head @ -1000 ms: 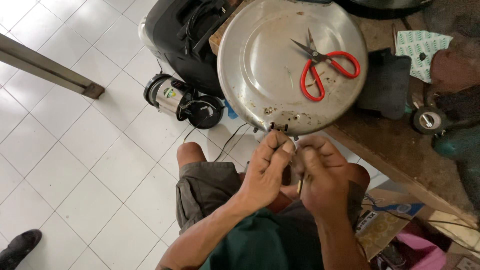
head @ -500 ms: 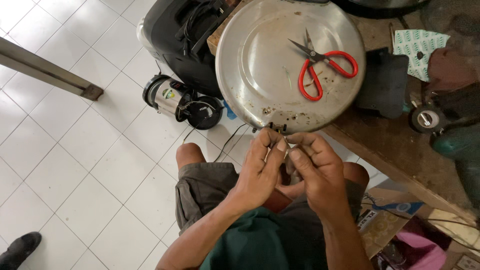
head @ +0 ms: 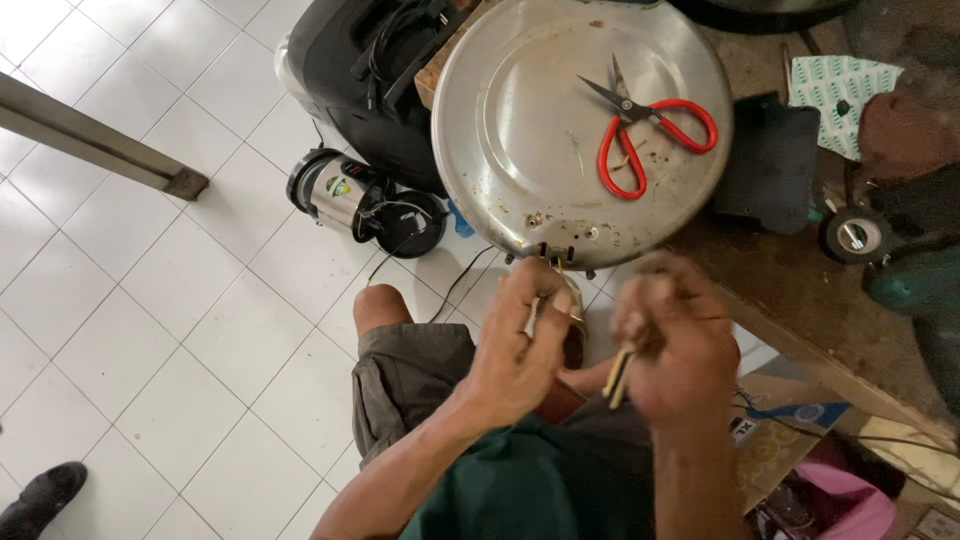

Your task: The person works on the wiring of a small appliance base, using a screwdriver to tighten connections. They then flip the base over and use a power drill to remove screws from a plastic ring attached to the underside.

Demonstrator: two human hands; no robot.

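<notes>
A round metal disc [head: 520,130], an appliance base turned bottom-up, lies on the wooden bench with red-handled scissors [head: 655,125] on it. My left hand [head: 520,335] pinches a thin wire at the small terminals [head: 556,256] on the disc's near edge. My right hand [head: 675,335] is pulled a little to the right and grips a slim pale tool or wire end [head: 618,375]; it is blurred. Both hands hover above my lap.
A wooden bench [head: 800,300] runs to the right with a black pad [head: 765,165], a tape roll [head: 855,235] and a patterned packet [head: 840,95]. A steel kettle [head: 345,195] and a black appliance [head: 365,70] stand on the white tiled floor. A black shoe [head: 40,495] shows at lower left.
My hands were pressed together at the disc's edge. Now the right hand has drawn away to the right with the slim object, and the left stays at the terminals.
</notes>
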